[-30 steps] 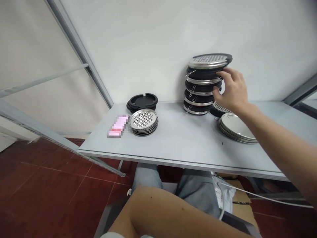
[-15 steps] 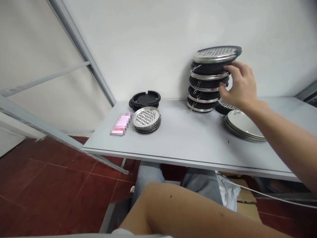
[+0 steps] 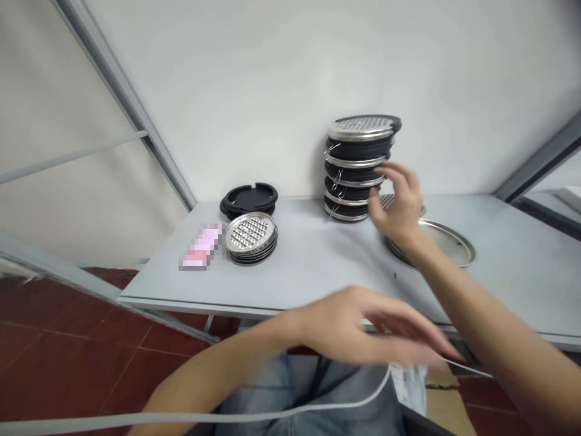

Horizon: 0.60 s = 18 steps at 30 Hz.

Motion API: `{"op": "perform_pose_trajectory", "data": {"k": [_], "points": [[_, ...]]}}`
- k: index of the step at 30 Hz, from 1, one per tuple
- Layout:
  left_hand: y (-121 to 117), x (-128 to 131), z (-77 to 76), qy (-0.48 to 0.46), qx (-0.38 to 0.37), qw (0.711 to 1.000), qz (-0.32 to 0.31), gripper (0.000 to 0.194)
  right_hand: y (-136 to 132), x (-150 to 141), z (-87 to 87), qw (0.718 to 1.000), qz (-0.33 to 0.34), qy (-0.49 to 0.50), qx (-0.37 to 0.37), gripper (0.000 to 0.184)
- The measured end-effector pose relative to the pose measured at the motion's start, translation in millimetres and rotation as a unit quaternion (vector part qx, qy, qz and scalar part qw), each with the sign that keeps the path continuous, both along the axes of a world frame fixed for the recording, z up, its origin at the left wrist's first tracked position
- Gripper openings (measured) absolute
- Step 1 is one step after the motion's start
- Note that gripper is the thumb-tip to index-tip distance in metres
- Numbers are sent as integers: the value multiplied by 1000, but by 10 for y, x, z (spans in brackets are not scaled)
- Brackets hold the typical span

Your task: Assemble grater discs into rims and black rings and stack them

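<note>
My right hand (image 3: 402, 206) is at the right side of a tall stack (image 3: 356, 149) of black round holders and silver metal discs with wire clips. Its thumb and fingers are spread and hold nothing; whether a fingertip touches the stack I cannot tell. My left hand (image 3: 354, 327), slightly blurred, hovers over the table's front edge, fingers stretched to the right, thumb apart and nothing in it. Flat round metal plates (image 3: 449, 239) lie under and beside my right wrist. A perforated metal disc (image 3: 385, 201) is partly hidden behind my right hand.
Grater discs (image 3: 251, 235) are piled at the table's left, before black round rings (image 3: 249, 198). A pixelated pink rectangle (image 3: 200, 247) lies left of them. A white cable (image 3: 272, 416) crosses over my lap. Metal frame posts (image 3: 131, 109) stand at the left; a wall is behind.
My left hand has come into view, reaching right above the table edge. My right hand stays spread beside the stack, now lower along it. The whole view has shifted.
</note>
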State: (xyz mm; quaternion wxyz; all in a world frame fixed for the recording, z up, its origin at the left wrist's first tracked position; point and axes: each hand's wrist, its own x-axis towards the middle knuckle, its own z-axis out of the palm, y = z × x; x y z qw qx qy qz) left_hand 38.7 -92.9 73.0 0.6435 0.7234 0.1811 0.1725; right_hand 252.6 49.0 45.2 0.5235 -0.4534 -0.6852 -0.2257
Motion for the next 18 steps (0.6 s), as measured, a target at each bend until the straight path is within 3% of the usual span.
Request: {"op": "perform_pose_trajectory", "data": {"k": [3,6,8,12,18], "points": [[470,-267,-117,4,84,987,138,26,-72,-198,-243,997,79,0,-28,30],[941,-465,-289,39,199,938,280,26,-91,-348,-461,982,159,-26,-96,22],[1166,-476,-402,58,273,905,320,23,-95,-390,-546,969,189,-44,-155,21],[1377,-325,-630,73,386,860,327,19,-102,-351,-601,950,186,-6,-251,24],[1399,-282,-887,90,450,851,256,22,-73,-323,-653,915,184,-54,-355,21]]}}
